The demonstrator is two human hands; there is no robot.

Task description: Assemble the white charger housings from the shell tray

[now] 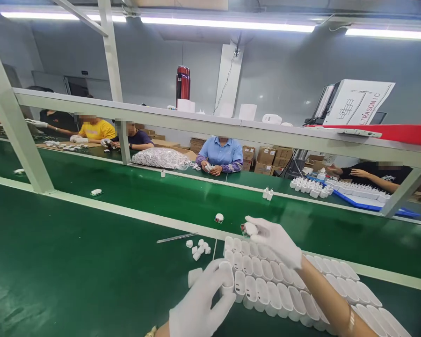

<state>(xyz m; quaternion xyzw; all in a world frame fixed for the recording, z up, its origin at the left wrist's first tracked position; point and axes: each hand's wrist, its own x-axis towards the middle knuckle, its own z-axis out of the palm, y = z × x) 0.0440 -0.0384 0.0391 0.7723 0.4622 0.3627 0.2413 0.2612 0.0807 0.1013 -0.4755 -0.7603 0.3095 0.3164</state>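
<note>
Right hand (277,243) pinches one small white plastic charger shell (250,229), lifted above the far end of the rows of white shells (284,295); left hand (199,304) closes on the near-left shell (227,276), steadying the block on the green counter (73,262).

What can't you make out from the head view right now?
- Small part in right hand: mostly covered by its gloved fingers.
- Shell under left hand: contact hidden by the fingers.
- Rows of white shells: right end cut off by the frame's bottom edge, some behind the forearm.
- Tiny caps: too small.
</note>
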